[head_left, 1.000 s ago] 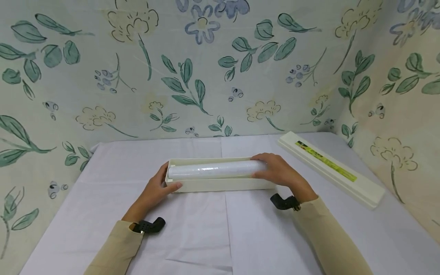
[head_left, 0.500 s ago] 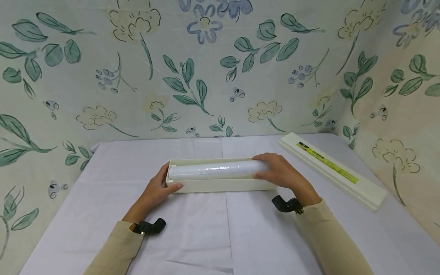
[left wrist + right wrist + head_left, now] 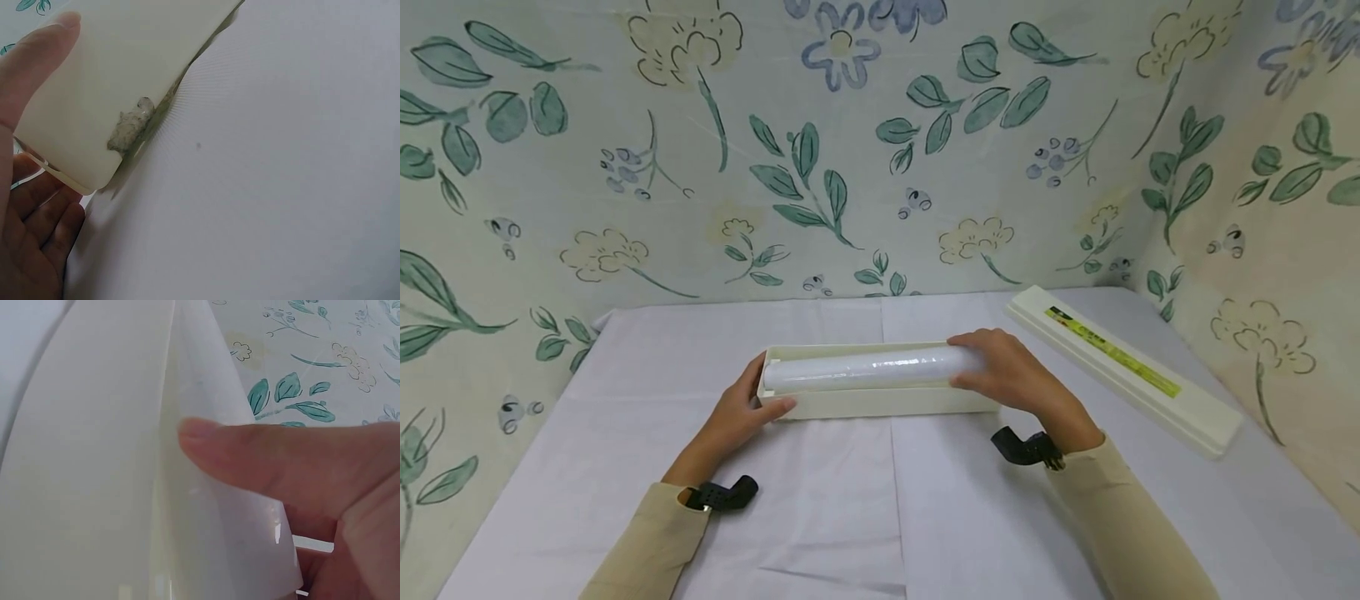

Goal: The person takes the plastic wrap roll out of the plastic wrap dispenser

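Roll (image 3: pixel 865 368) in the open box (image 3: pixel 880 405), right grip (image 3: pixel 1003 368) near its right end.
The roll's long axis runs left to right, nearly along the box on the bench (image 3: pixel 820 508); from the right grip, curled about it, it extends leftward. The left grip (image 3: pixel 739 414) clasps the box's left end, just beside the roll's other end. The lid (image 3: pixel 1187 421) lies apart, rightward.

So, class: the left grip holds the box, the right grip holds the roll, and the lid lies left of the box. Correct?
Not quite: the lid lies right of the box, as the head view shows. The left grip does hold the box, and the right grip the roll.
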{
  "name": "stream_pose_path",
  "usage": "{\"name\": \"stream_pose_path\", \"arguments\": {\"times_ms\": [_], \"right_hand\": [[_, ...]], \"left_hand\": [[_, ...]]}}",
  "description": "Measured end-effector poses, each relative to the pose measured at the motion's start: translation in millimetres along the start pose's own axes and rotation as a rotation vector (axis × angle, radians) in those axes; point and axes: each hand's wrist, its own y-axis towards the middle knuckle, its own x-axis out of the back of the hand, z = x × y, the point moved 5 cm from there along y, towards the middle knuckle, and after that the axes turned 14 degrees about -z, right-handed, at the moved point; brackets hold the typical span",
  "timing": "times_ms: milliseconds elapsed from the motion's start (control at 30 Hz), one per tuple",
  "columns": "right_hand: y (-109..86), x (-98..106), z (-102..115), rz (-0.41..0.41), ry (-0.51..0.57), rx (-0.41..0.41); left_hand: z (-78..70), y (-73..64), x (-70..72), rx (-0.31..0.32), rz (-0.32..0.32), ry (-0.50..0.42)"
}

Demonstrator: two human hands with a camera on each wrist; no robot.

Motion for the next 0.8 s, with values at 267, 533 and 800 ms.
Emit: {"name": "stream_pose_path", "arguments": {"times_ms": [267, 533, 800], "right_hand": [[-2.9, 4.5, 6.0, -0.016, -0.012, 0.023], [-2.8, 10.1, 10.9, -0.028, -0.015, 0.038], [-7.3, 12.2, 13.4, -0.033, -0.055, 0.012]], "left_hand": [[-1.9, -0.6, 1.0, -0.016, 0.008, -0.013], [-2.1, 2.6, 1.0, -0.018, 0.003, -0.014], [0.0, 0.1, 0.0, -0.005, 0.007, -0.02]]}}
